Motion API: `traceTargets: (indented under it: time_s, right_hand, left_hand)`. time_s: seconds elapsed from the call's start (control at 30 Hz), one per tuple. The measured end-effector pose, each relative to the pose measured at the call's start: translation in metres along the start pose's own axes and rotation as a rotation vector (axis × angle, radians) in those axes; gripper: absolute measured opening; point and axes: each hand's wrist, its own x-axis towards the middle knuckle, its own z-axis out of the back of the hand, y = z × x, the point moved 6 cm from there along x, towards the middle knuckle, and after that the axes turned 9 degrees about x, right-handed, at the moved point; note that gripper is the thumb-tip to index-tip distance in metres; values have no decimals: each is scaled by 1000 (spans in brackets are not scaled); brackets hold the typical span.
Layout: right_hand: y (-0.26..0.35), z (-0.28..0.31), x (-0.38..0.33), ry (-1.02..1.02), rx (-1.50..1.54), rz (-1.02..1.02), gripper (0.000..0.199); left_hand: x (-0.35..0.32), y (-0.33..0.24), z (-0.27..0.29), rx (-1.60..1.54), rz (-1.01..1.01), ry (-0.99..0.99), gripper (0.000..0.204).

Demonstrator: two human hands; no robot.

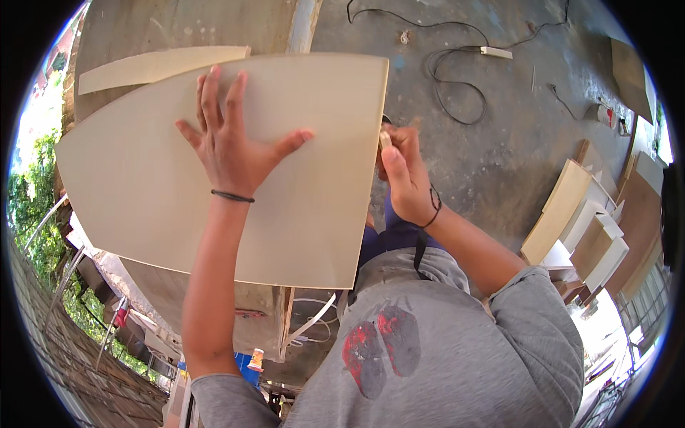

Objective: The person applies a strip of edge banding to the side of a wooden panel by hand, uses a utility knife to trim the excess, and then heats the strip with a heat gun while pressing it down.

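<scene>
A large pale panel [307, 207] with one curved, tapering end lies across a workbench in front of me. Its straight edge is on the right, over my legs. My left hand [232, 146] rests flat on the panel's upper face, fingers spread and nothing in its grasp. Against the right edge, my right hand [408, 178] is closed around a small pale piece [386, 140], its thumb pressing on it. Only one end of that piece shows, so its kind cannot be made out. The fingers are partly hidden behind the panel's edge.
A curved pale offcut [160, 68] lies on the workbench [185, 25] beyond the panel. On the concrete floor, a black cable [457, 118] loops near a white power strip [496, 53]. Boards [560, 203] and white box-like pieces [606, 253] stand at right. A cup [255, 360] is lower left.
</scene>
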Motion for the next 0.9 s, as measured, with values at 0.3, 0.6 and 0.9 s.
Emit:
traceTargets:
  time_s: [0.3,0.6,0.9]
  right_hand:
    - [-27,-25,-81,67,-237,159,37]
    - [4,1,-10,-99,17,-47,37]
    - [-37,-17,-52,-116,10,59,31]
  left_hand:
    - [-4,-2,-2,69,95,-38,94]
    - [-122,27,10,63,-158,60,94]
    - [-141,31,13,119,-98,117,101]
